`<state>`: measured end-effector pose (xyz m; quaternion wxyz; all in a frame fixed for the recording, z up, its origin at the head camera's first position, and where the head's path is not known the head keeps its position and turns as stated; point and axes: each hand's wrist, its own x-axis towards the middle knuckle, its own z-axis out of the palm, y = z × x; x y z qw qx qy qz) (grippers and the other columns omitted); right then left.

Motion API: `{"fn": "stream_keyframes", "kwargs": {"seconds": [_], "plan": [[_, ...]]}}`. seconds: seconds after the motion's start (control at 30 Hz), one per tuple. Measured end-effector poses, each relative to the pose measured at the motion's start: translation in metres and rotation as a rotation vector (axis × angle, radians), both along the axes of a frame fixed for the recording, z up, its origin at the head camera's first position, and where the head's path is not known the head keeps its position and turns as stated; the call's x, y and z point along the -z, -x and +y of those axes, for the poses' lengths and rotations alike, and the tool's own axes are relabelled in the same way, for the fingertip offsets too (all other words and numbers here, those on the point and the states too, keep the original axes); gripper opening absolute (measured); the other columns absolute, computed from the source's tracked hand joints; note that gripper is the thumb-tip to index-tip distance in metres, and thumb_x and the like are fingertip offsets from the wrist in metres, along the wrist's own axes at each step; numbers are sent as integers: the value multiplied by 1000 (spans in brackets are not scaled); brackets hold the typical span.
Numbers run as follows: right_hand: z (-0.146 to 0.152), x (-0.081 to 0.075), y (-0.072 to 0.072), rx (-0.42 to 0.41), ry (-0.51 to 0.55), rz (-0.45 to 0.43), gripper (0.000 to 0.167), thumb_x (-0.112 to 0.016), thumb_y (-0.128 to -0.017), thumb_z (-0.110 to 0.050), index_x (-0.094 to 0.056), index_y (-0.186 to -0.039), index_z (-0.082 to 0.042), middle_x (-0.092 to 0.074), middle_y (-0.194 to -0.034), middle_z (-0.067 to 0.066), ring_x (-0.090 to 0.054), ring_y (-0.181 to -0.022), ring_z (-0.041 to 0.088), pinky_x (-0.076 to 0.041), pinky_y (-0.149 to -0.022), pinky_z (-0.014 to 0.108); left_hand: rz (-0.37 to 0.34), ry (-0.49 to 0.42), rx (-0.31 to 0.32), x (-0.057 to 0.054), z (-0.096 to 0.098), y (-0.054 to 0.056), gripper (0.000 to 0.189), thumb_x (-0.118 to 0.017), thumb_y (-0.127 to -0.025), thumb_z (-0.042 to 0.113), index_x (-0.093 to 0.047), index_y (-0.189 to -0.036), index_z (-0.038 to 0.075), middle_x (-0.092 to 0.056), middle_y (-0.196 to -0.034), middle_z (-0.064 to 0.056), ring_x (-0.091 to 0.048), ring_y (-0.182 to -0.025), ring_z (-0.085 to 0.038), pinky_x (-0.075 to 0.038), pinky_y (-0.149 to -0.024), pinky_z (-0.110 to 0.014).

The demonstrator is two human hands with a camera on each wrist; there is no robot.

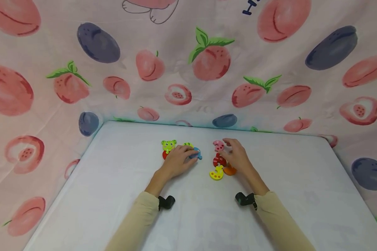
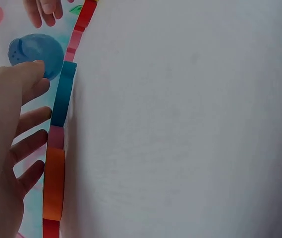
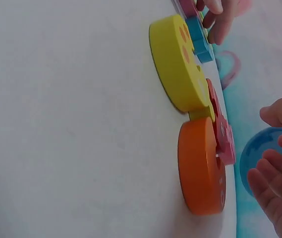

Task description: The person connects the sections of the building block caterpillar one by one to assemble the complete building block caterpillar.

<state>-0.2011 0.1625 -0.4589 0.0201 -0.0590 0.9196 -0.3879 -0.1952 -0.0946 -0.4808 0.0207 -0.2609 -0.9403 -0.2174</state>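
Note:
On the white table, my left hand point(image 1: 177, 161) lies over one group of small painted pieces, its fingers spread and loosely bent. Beside its fingertips is a blue piece point(image 1: 198, 153); a green animal-faced piece point(image 1: 168, 145) and a red one point(image 1: 164, 155) show to its left, partly covered. In the head view my right hand point(image 1: 237, 157) hovers at a second group, fingers loosely bent. That group has a pink spotted piece point(image 1: 218, 145), a dark red striped one point(image 1: 219, 160), a yellow spotted crescent point(image 1: 216, 173) and an orange one point(image 3: 197, 166). Neither hand visibly grips anything.
A white cloth-covered table point(image 1: 97, 174) spreads around both groups. Behind it hangs a fruit-printed curtain point(image 1: 176, 62), which also runs along the left side. Black wrist mounts point(image 1: 167, 202) sit under both forearms.

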Motion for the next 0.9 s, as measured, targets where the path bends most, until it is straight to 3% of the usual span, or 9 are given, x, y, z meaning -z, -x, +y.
{"fn": "stream_keyframes", "kwargs": {"seconds": [0.17, 0.37, 0.6, 0.9], "plan": [[6, 0, -4, -19, -35, -6, 52, -65, -92, -18, -47, -139, -6, -48, -138, 18, -51, -123, 34, -51, -98, 48, 10, 2, -8, 1, 0, -1, 36, -56, -96, 43, -64, -129, 29, -57, -135, 0, -49, -124, -22, -40, -108, -43], [15, 3, -19, -177, -105, 61, 49, -70, -88, -14, -53, -132, -1, -54, -131, 20, -55, -114, 34, -54, -93, 47, -11, -30, -14, 5, 1, 2, 34, -60, -95, 41, -65, -127, 29, -55, -136, 1, -46, -126, -23, -35, -111, -45], [11, -1, -42, -298, -214, 74, 39, -73, -85, -18, -64, -121, -10, -59, -120, 9, -56, -109, 26, -54, -93, 44, 0, -57, -2, 11, -2, 7, 30, -63, -93, 37, -67, -123, 30, -56, -134, 2, -46, -123, -22, -35, -110, -47], [-1, 2, -56, -321, -344, 111, 28, -77, -82, -22, -70, -105, -8, -61, -110, 6, -55, -99, 20, -55, -88, 37, 2, -108, 1, 16, -5, 13, 25, -60, -96, 33, -70, -119, 29, -59, -130, 1, -47, -121, -23, -29, -114, -48]]}}
